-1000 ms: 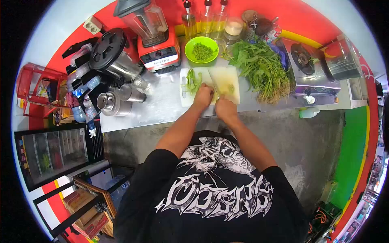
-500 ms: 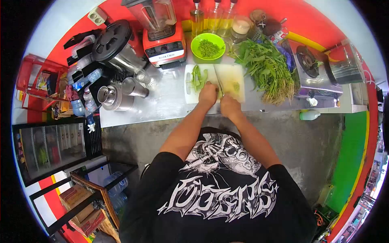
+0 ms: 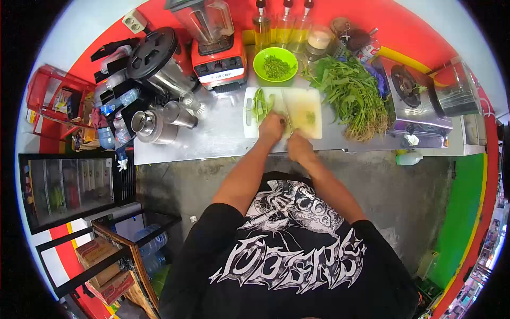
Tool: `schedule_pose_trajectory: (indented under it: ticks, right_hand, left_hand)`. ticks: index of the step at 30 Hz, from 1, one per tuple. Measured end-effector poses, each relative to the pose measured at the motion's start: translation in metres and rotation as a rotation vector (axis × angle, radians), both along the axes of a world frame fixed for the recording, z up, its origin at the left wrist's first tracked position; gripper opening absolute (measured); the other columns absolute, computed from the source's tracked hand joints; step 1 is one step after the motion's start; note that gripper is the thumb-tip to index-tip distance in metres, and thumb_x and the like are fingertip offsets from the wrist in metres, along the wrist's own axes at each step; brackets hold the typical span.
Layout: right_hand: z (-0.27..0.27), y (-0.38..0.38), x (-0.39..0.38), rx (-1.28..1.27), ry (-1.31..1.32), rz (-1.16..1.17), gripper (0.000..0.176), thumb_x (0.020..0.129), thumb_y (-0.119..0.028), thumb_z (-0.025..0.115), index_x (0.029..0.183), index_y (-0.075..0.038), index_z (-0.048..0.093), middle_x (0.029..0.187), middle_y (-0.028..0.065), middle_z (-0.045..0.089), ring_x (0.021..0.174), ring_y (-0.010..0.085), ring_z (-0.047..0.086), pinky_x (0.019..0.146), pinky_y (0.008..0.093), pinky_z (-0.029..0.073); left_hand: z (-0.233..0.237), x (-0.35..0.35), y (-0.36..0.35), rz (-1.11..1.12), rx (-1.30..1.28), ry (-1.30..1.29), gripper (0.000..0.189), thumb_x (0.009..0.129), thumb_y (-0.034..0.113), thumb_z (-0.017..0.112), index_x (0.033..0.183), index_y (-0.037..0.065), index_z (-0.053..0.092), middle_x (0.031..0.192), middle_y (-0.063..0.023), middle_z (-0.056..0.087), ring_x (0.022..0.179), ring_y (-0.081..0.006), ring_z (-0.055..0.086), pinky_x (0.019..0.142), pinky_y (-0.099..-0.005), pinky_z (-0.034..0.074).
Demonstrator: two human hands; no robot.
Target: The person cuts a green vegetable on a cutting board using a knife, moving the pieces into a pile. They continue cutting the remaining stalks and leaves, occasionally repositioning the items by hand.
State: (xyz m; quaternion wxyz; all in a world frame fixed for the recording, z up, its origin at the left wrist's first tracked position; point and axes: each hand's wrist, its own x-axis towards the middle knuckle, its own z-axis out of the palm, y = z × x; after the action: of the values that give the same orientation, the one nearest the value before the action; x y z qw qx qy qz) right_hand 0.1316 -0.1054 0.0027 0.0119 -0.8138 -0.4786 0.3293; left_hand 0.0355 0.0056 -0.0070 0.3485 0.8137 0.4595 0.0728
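Observation:
A white cutting board (image 3: 312,97) lies on the metal counter. My right hand (image 3: 300,147) is closed around the handle of a knife (image 3: 288,116), whose narrow blade points away from me across the board. Just left of the blade, my left hand (image 3: 272,126) is closed with its fingertips down on the board; what it pinches is hidden. Beyond my left hand lie long green vegetable pieces (image 3: 260,103). A small heap of chopped greens (image 3: 310,117) sits to the right of the knife. Behind the board stands a lime-green bowl (image 3: 258,70) with chopped greens inside.
A large bunch of leafy greens with roots (image 3: 350,93) lies right of the board, beside a gas stove (image 3: 411,109). A red blender (image 3: 220,66), metal cups (image 3: 178,115) and a steel canister (image 3: 151,127) stand left. Oil bottles (image 3: 261,29) line the back wall.
The view has shifted slightly, so the counter sits a little lower. Both hands stay at the board, the right still on the knife, with only slight movement.

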Motion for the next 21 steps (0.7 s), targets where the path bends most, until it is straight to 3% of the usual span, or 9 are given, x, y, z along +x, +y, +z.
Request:
schedule_pose_trajectory:
  ticks: [3, 5, 6, 10, 13, 14, 17, 18, 21]
  right_hand:
    - [0.023, 0.008, 0.001, 0.057, -0.013, -0.12, 0.037, 0.092, -0.012, 0.054, 0.123, 0.007, 0.048, 0.111, 0.0321, 0.068, 0.107, 0.0452, 0.068, 0.094, 0.0493, 0.053]
    - [0.017, 0.013, 0.013, -0.02, -0.047, 0.174, 0.038, 0.089, -0.01, 0.059, 0.123, 0.006, 0.052, 0.115, 0.0319, 0.067, 0.108, 0.0454, 0.067, 0.094, 0.0496, 0.053]
    - [0.032, 0.015, 0.009, -0.012, -0.003, 0.024, 0.04, 0.089, -0.009, 0.058, 0.125, 0.007, 0.047, 0.115, 0.0327, 0.067, 0.109, 0.0457, 0.067, 0.094, 0.05, 0.053]
    - [0.055, -0.007, -0.007, 0.098, 0.02, -0.019, 0.037, 0.089, -0.008, 0.055, 0.121, 0.011, 0.048, 0.112, 0.0352, 0.067, 0.109, 0.0448, 0.067, 0.095, 0.0507, 0.052]
    - [0.044, -0.001, -0.011, 0.045, -0.056, -0.07, 0.04, 0.089, -0.011, 0.059, 0.123, 0.008, 0.053, 0.111, 0.0275, 0.07, 0.104, 0.0408, 0.07, 0.091, 0.048, 0.055]
    - [0.043, -0.001, -0.004, 0.062, -0.061, 0.07, 0.036, 0.088, -0.01, 0.06, 0.12, 0.007, 0.056, 0.112, 0.0265, 0.07, 0.102, 0.0418, 0.07, 0.089, 0.0479, 0.056]
    - [0.026, 0.01, 0.003, 0.03, -0.048, -0.032, 0.035, 0.088, -0.01, 0.059, 0.12, 0.005, 0.056, 0.11, 0.0274, 0.07, 0.1, 0.0421, 0.071, 0.087, 0.0475, 0.057]
    - [0.029, 0.007, 0.007, -0.003, -0.024, 0.103, 0.039, 0.088, -0.009, 0.061, 0.123, 0.006, 0.052, 0.11, 0.0285, 0.07, 0.103, 0.042, 0.07, 0.089, 0.0467, 0.056]
    - [0.034, 0.002, -0.001, -0.026, -0.077, 0.046, 0.039, 0.087, -0.01, 0.062, 0.12, 0.007, 0.053, 0.11, 0.0285, 0.069, 0.106, 0.041, 0.07, 0.092, 0.0457, 0.055]
  left_hand:
    - [-0.004, -0.002, 0.001, -0.013, 0.036, 0.006, 0.014, 0.084, 0.015, 0.073, 0.097, 0.018, 0.076, 0.118, -0.0124, 0.062, 0.11, -0.0337, 0.064, 0.092, -0.046, 0.054]
    - [0.0, 0.0, 0.001, 0.018, 0.003, -0.006, 0.013, 0.083, 0.014, 0.074, 0.095, 0.018, 0.077, 0.115, -0.013, 0.062, 0.111, -0.0338, 0.064, 0.091, -0.0463, 0.054]
    - [-0.001, 0.0, 0.002, 0.006, 0.009, -0.003, 0.013, 0.083, 0.014, 0.074, 0.095, 0.018, 0.077, 0.115, -0.013, 0.062, 0.111, -0.0338, 0.064, 0.091, -0.0463, 0.054]
    - [-0.007, -0.002, 0.004, -0.019, 0.002, -0.078, 0.01, 0.083, 0.012, 0.069, 0.091, 0.014, 0.076, 0.106, -0.0173, 0.062, 0.102, -0.0363, 0.063, 0.087, -0.0454, 0.052]
    - [-0.012, -0.002, 0.0, -0.002, 0.051, -0.085, 0.01, 0.083, 0.011, 0.07, 0.09, 0.014, 0.076, 0.102, -0.017, 0.062, 0.101, -0.0361, 0.063, 0.088, -0.0442, 0.052]
    - [-0.015, -0.004, 0.001, -0.017, 0.078, -0.119, 0.009, 0.083, 0.011, 0.071, 0.089, 0.015, 0.076, 0.101, -0.0166, 0.062, 0.1, -0.0359, 0.063, 0.088, -0.0437, 0.051]
    - [-0.008, -0.005, 0.0, -0.031, 0.037, -0.099, 0.011, 0.079, 0.011, 0.074, 0.089, 0.015, 0.076, 0.107, -0.0142, 0.063, 0.106, -0.0357, 0.063, 0.091, -0.0449, 0.052]
    - [-0.011, -0.005, -0.002, 0.001, 0.018, -0.14, 0.011, 0.08, 0.011, 0.074, 0.089, 0.016, 0.076, 0.107, -0.0144, 0.063, 0.106, -0.0356, 0.063, 0.091, -0.0448, 0.052]
    - [-0.021, -0.005, 0.002, -0.003, 0.07, -0.204, 0.01, 0.08, 0.011, 0.073, 0.088, 0.016, 0.076, 0.107, -0.0144, 0.063, 0.106, -0.0348, 0.063, 0.091, -0.0435, 0.052]
